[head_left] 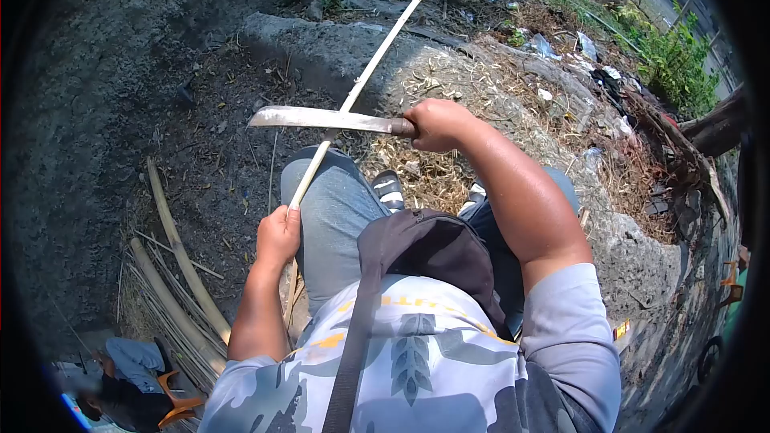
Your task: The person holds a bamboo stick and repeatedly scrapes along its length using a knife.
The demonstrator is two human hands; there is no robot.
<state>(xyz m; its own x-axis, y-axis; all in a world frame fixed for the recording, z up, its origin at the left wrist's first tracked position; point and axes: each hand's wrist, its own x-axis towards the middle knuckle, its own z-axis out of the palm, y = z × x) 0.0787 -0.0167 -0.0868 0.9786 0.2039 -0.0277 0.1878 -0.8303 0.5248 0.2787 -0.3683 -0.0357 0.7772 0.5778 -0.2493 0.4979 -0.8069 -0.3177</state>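
Observation:
My right hand [439, 125] is closed around the dark handle of a machete [321, 118], its broad blade pointing left. The blade lies across a long pale bamboo strip [377, 60], over its middle part. Closed on the near end of that strip is my left hand [278, 236], beside my left knee. From there the strip slants up and away to the right, its far end over the stony ground. Below my left hand, part of a pale strip shows next to my leg.
Bamboo poles and thin strips [180, 305] lie at my left. Shavings [441, 162] cover the ground around my sandals. A concrete slab [321, 44] runs ahead, with litter [585, 46] and plants [678, 72] at the far right. Another person [132, 377] is at the lower left.

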